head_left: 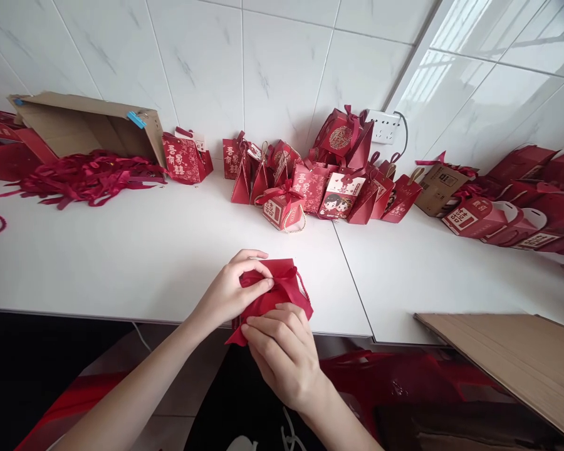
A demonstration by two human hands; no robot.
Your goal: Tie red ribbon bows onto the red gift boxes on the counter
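Beyond and left of my left hand [235, 285], an upright red paper gift box [181, 160] reads "吾家有囍"; ahead of my hands, a small, squat red cardboard box [276, 213] bears "囍," as does a rounded red carton [474, 217] beyond and right of my right hand [282, 351].

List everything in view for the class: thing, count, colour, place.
Gift box: one, red, under both hands
Ribbon: one, red, across that box
Bowed box: one, red, mid-table
Standing boxes: many, overlapping, mostly red, by the wall
Side boxes: several, mostly red, far left and right
Loose ribbons: many, dark red, left
Cartons: two, brown, left and right
Cardboard sheet: one, brown, lower right
Socket strip: one, white, wall
Tiled wall: one, white, behind
Table: one, white, centre
Left hand: one, bare, fingers on ribbon
Right hand: one, bare, over box's near side
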